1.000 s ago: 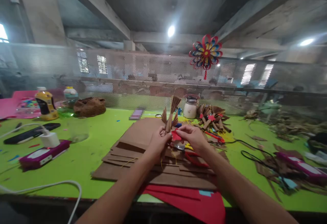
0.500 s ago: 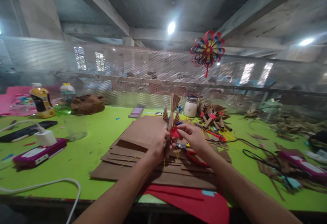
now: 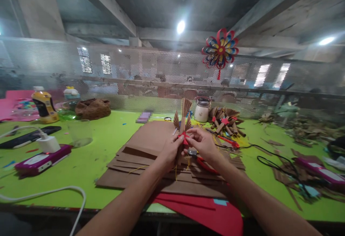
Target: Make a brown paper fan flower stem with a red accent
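Upright above the brown paper stack [image 3: 151, 139] is a brown folded-paper figure [image 3: 185, 108], with one pleated fan on top and two smaller ones at its sides. My left hand [image 3: 170, 150] is closed around its lower stem. A red paper star [image 3: 184, 137] lies against the front of the stem. Fingers of my right hand [image 3: 202, 143] pinch the star's right side, and my left thumb rests on its left. Thin yellow threads hang below the hands. Red-handled scissors [image 3: 205, 164] lie on the stack beneath my right hand.
Similar figures with red stars [image 3: 225, 121] lie behind to the right, near a white jar [image 3: 201, 111]. Red sheets [image 3: 205, 211] stick out at the front edge. A plastic cup [image 3: 80, 133], power bank [image 3: 43, 160] and phone are left; a black cable and paper scraps are right.
The red star now sits flatter and more centred on the stem, and my left thumb has come onto it. My right fingers have moved slightly left.
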Demonstrator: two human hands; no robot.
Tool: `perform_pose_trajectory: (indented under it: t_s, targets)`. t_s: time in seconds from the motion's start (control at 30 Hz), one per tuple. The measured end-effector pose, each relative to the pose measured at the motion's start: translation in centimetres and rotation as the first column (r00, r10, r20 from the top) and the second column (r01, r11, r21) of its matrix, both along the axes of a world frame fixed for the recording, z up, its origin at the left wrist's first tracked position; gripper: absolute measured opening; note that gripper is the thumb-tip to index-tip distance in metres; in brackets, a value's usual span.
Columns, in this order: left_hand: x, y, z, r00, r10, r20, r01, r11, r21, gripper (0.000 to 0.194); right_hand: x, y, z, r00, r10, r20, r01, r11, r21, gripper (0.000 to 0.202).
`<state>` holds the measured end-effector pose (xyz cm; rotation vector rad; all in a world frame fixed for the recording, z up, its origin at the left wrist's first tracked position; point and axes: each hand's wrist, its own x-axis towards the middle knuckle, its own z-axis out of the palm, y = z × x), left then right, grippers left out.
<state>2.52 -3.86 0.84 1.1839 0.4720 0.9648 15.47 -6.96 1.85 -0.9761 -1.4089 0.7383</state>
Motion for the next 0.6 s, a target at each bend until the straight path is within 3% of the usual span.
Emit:
perform_pose_trajectory:
  t_s: [0.13,0.23,0.3,0.37,0.5,0.6]
  targets:
    - [0.2,0.5,-0.6,0.999,0.020,-0.045,-0.018,0.999,0.045,0.030,0.0,0.0,-0.1,0.996,-0.047,0.082,0.047,0.999,-0.006,0.028]
    - [-0.3,0.9,-0.3,0.996,0.075,-0.042,-0.074,0.997,0.036,0.026,0.9,0.6,-0.3,0.953,-0.239,0.189,0.227,0.970,0.083,0.025]
    - [-1.0,1.3,0.2,0.988,0.153,-0.015,-0.153,0.988,-0.002,0.021,2.4,1.4,-0.3,0.874,-0.402,0.273,0.375,0.915,0.147,0.027]
    - [-1.7,1.8,0.8,0.972,0.235,0.002,-0.235,0.971,-0.031,0.017,4.3,2.7,-0.1,0.712,-0.515,0.477,0.515,0.845,0.144,0.032]
    - [-2.2,2.4,1.4,0.924,0.382,0.027,-0.380,0.923,-0.055,0.011,7.4,6.0,1.3,0.598,-0.475,0.646,0.545,0.831,0.106,0.028]
    - [-2.1,2.5,1.3,0.905,0.424,0.040,-0.422,0.905,-0.059,0.011,7.3,9.0,2.0,0.504,-0.382,0.775,0.506,0.858,0.094,0.020]
